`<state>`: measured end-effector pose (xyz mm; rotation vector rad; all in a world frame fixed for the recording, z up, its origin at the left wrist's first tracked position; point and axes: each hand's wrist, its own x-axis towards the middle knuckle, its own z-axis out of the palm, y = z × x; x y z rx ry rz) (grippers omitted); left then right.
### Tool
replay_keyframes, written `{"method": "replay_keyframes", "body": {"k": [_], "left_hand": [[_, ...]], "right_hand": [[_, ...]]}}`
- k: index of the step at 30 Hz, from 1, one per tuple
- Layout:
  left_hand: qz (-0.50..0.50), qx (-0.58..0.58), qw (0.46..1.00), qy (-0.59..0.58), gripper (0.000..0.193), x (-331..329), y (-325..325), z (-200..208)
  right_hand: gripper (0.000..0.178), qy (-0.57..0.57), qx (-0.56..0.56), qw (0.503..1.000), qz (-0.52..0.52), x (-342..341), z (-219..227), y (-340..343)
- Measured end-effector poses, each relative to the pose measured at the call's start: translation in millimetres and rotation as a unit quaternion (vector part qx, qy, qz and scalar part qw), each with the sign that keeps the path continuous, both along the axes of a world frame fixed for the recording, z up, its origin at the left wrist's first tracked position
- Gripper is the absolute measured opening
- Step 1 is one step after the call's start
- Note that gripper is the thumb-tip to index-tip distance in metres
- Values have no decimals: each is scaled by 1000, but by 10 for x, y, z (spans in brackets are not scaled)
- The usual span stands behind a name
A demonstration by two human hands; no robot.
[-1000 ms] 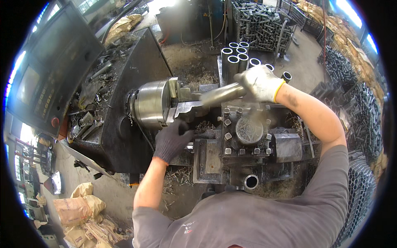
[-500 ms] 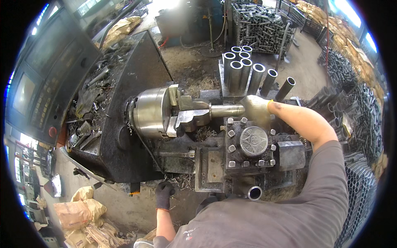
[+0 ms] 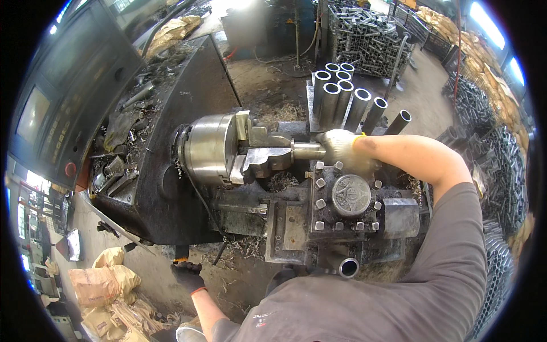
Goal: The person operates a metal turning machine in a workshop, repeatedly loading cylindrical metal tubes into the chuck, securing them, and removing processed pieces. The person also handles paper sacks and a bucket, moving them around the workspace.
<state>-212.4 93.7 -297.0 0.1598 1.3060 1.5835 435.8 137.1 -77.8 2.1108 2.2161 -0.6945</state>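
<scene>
My right hand (image 3: 342,146), in a whitish glove, is closed around the outer end of a metal tube (image 3: 307,150). The tube's other end sits between the stepped jaws (image 3: 266,159) of a lathe chuck (image 3: 212,149); the glove hides its free end. Just below this hand is the square tool post (image 3: 350,195), ringed with bolts. At the lower left, my left hand (image 3: 189,277) wears a dark glove. Its fingers look bent against an orange-tipped part (image 3: 180,260) under the machine's front edge; what they hold is mostly hidden.
Several upright metal tubes (image 3: 344,98) stand behind the tool post. One more tube (image 3: 348,267) lies close to my body. A wire crate (image 3: 370,43) of metal parts stands at the back. Sacks (image 3: 105,283) lie at the lower left, near the control cabinet (image 3: 60,108).
My left hand has moved left and down to the orange-tipped part. My right hand has shifted left along the tube toward the chuck, covering more of it. The view has shifted slightly.
</scene>
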Motion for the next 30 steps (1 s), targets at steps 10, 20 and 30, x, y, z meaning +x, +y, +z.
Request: {"method": "replay_keyframes", "body": {"k": [10,20,30], "left_hand": [[-110,-72,990,52,45,-500,141,-80],[39,-30,777,627,47,-201,-70,642],[-59,59,480,873,72,718,2133,3663]], "right_hand": [[75,199,-73,973,-92,-60,-145,544],[32,-55,136,978,-147,877,-363,-604],[36,108,441,798,-396,626,504,-1672]]}}
